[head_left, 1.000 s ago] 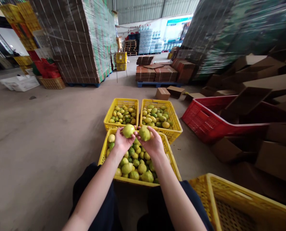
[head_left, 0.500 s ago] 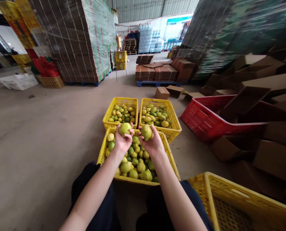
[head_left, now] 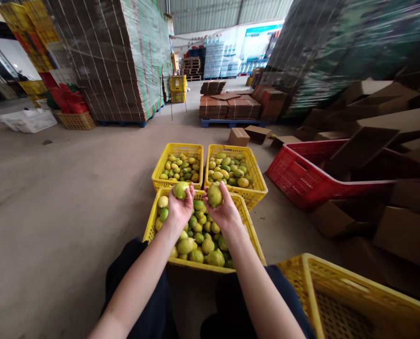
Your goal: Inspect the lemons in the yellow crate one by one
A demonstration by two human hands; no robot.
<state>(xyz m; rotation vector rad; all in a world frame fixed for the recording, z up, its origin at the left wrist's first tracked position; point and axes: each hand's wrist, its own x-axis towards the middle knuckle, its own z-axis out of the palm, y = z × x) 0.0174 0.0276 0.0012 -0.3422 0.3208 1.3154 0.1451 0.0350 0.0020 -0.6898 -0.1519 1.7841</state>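
My left hand is closed around a yellow-green lemon, which shows above the fingers. A second, rounder lemon sits in my right hand, with the thumb along its right side. Both hands are held side by side over the far part of a yellow plastic crate. Inside that crate lies a heap of green and yellow lemons, partly hidden by my forearms. Just beyond my hands stand a left yellow crate and a right yellow crate, each with lemons in it.
Another yellow crate stands close by my right knee. A red crate with cardboard in it is to the right, among loose cardboard boxes. Wrapped pallet stacks and flattened cartons on a pallet stand farther back.
The lemon in my left hand has turned and shifted slightly left as the fingers moved. My right hand keeps its lemon, nearly in the same place.
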